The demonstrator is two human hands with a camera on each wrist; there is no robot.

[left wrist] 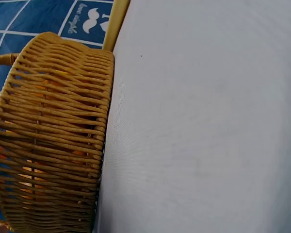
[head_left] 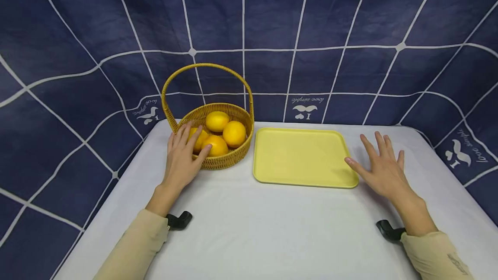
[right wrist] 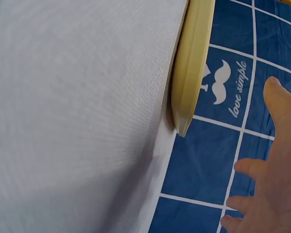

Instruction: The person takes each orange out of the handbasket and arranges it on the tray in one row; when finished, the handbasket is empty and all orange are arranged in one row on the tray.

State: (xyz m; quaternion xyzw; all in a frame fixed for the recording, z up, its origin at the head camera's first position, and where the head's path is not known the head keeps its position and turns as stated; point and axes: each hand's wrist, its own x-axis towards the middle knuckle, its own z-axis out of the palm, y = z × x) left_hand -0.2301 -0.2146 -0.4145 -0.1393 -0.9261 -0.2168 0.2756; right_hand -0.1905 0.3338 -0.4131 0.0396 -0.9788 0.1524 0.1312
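Observation:
A woven basket [head_left: 222, 162] with a tall arched handle stands at the left of the table. Several orange-yellow fruits lie in it, among them a rounder orange [head_left: 234, 134] and a slightly oval fruit [head_left: 217, 121] at the back. My left hand [head_left: 182, 159] is over the basket's left front rim, fingers spread above the leftmost fruit [head_left: 199, 141], which they partly hide. Its thumb reaches toward the front fruit [head_left: 216, 146]. On the other side, my right hand [head_left: 385, 174] hovers with spread fingers, the thumb near the right edge of a yellow tray [head_left: 303, 157].
A white cloth [head_left: 272, 228] covers the table. Behind it and at both sides hangs a dark blue curtain [head_left: 268, 20] with white grid lines. The basket handle [head_left: 208, 65] arches high over the fruit. Black straps with small devices sit at both wrists.

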